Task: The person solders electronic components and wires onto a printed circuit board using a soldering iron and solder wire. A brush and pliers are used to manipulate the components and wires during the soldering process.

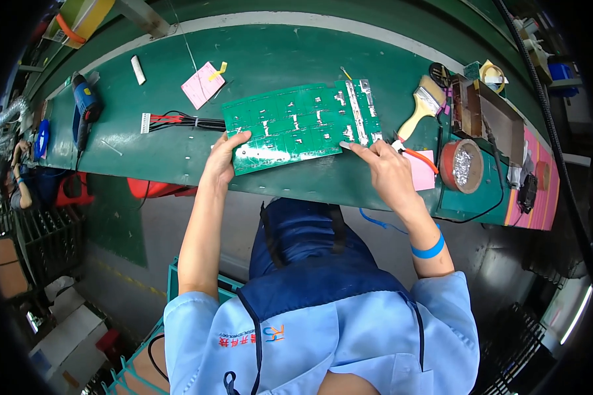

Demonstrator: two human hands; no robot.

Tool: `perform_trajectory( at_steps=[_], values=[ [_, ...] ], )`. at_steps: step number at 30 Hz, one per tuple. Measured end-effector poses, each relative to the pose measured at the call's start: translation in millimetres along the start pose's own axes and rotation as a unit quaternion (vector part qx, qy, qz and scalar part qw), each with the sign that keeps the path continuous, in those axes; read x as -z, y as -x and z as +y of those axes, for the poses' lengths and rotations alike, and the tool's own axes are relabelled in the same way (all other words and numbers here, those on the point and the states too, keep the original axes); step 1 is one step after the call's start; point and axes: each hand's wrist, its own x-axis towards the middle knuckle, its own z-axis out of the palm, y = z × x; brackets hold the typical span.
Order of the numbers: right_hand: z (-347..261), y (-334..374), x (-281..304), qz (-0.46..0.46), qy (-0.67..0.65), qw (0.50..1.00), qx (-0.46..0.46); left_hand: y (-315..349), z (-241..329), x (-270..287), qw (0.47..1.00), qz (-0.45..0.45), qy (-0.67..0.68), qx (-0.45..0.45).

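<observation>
A green circuit board (286,125) with shiny solder patches is held above the bench, slightly tilted. My left hand (224,157) grips its left end, thumb on top and fingers underneath. At the lower right edge, my right hand (387,170) has its index finger stretched onto the board and the other fingers bent in. Something pale shows at that fingertip; I cannot make out what. Cutters with orange handles (422,160) are right beside the right hand, partly hidden by it. Black and red wires (184,122) with a white connector (145,123) stick out past the board's left end.
Right of the board are a wide brush (418,108), a red tape roll (461,166) with silvery scraps inside, a pink pad (420,172) and a brown open box (494,112). A blue electric screwdriver (84,99), a pink slip (202,85) and a white stick (138,70) lie leftward on the green bench (270,52).
</observation>
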Motion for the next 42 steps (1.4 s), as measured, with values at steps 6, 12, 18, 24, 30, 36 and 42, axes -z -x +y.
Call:
perform_trajectory(
  at_steps=[6, 12, 18, 24, 30, 36, 42],
  values=[
    [-8.0, -4.4, -7.4, 0.020, -0.046, 0.998, 0.034, 0.4, 0.4, -0.5, 1.000, 0.007, 0.004, 0.001],
    [-9.1, -4.9, -4.7, -0.007, -0.031, 0.999, 0.018, 1.5, -0.2, 4.6, 1.000, 0.015, 0.017, 0.004],
    [-1.0, -3.1, -3.3, 0.013, -0.039, 0.999, -0.002, 0.7, 0.3, 10.5, 0.997, -0.045, 0.054, 0.008],
    [2.1, -6.5, -2.2, 0.006, -0.022, 1.000, 0.006, 4.9, 2.5, 1.5, 0.999, 0.008, 0.044, 0.018],
    [7.8, -19.8, -5.2, 0.018, 0.041, 0.999, -0.011, -0.1, 2.0, -2.1, 0.999, 0.038, -0.011, 0.016],
    [9.8, -39.5, -20.9, 0.065, 0.110, 0.992, 0.005, -4.4, -1.2, -0.2, 0.998, 0.052, -0.023, -0.001],
    [30.0, -41.5, -18.3, 0.044, 0.092, 0.992, 0.069, -5.7, -3.1, 1.6, 0.998, 0.043, -0.033, -0.012]
  ],
)
